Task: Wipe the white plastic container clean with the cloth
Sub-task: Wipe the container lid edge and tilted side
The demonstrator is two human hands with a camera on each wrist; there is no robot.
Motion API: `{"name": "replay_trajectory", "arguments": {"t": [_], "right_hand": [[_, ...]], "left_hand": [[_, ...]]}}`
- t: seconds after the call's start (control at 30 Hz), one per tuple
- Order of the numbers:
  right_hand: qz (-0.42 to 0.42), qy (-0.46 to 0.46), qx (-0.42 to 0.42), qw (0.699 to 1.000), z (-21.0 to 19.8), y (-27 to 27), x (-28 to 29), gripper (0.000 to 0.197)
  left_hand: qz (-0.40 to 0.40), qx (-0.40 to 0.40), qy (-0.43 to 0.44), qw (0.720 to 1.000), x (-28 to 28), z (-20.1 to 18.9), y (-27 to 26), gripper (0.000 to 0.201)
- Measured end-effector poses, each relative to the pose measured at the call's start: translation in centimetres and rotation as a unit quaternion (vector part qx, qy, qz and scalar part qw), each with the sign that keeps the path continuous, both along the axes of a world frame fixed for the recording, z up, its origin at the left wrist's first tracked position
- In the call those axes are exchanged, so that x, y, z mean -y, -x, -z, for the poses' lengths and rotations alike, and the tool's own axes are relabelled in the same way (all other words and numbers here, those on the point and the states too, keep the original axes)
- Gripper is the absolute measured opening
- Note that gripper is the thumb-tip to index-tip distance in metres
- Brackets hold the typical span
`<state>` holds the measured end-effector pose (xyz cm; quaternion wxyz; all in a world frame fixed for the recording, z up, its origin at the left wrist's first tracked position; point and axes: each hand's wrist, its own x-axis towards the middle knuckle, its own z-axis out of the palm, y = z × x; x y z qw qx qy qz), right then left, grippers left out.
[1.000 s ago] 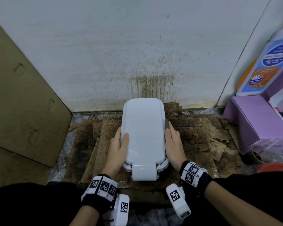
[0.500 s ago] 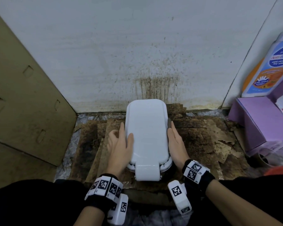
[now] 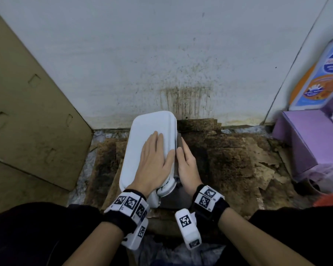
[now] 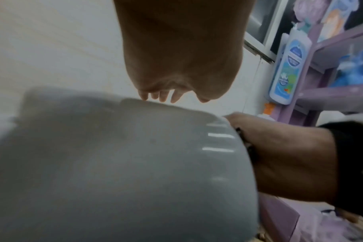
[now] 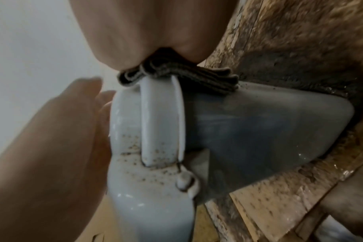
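Note:
The white plastic container (image 3: 142, 135) lies on stained cardboard, tipped toward the left, with dirt specks near its hinge (image 5: 155, 163). My left hand (image 3: 156, 160) lies flat on the lid (image 4: 114, 163) with straight fingers. My right hand (image 3: 186, 166) runs along the container's right side and presses a folded grey cloth (image 5: 176, 77) against it. Only a thin strip of the cloth (image 3: 179, 143) shows in the head view, past my right thumb. The right wrist view shows the left hand (image 5: 52, 139) against the lid (image 5: 161, 122).
A speckled white wall (image 3: 161, 64) stands right behind the container. A brown cardboard panel (image 3: 27, 121) leans at the left. A purple box (image 3: 311, 143) and a large soap bottle (image 3: 319, 77) stand at the right. Soiled cardboard sheets (image 3: 229, 160) cover the floor.
My left hand has moved from the container's left side onto the lid. The container has tipped leftward. My right hand stays along its right side with the cloth.

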<state>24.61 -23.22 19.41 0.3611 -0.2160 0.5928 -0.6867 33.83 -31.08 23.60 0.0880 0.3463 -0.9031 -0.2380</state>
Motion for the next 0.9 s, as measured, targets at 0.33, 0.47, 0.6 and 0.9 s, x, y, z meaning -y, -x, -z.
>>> {"name": "replay_trajectory", "arguments": {"t": [0.33, 0.47, 0.6, 0.9], "right_hand": [[0.068, 0.002, 0.078, 0.995, 2.0, -1.7, 0.7, 0.045], [0.036, -0.004, 0.042, 0.998, 2.9, -4.5, 0.7, 0.047], [0.011, 0.01, 0.018, 1.0, 2.9, -6.5, 1.9, 0.048], [0.006, -0.012, -0.042, 0.999, 3.5, -6.8, 2.7, 0.041]], "left_hand": [[0.012, -0.035, -0.01, 0.999, 3.4, 0.2, -4.0, 0.063], [0.007, -0.055, -0.021, 0.998, 4.3, 0.6, -4.8, 0.061], [-0.004, -0.076, -0.007, 0.997, 5.0, 1.0, -5.4, 0.06], [-0.024, -0.092, -0.032, 0.995, 6.1, 1.4, -6.5, 0.063]]}}
